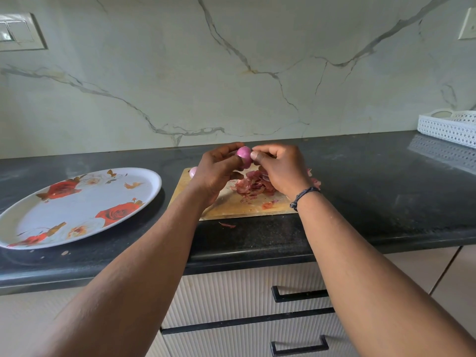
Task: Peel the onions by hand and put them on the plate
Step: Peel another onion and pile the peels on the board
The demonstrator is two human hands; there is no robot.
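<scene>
A small pink peeled onion (244, 155) is held above the wooden cutting board (229, 204). My left hand (216, 171) grips it from the left with curled fingers. My right hand (278, 168) pinches at its right side with thumb and fingers. A heap of reddish onion skins (253, 185) lies on the board below the hands. Another pink onion (193, 172) peeks out at the board's far left corner, mostly hidden by my left hand. The white oval plate (31, 220) with red roses lies to the left on the counter, with nothing on it.
The black counter (360, 191) runs across the view, with a marble wall behind. A white perforated tray (448, 128) stands at the far right. One loose skin scrap (228, 224) lies in front of the board. Drawers with black handles sit below the counter edge.
</scene>
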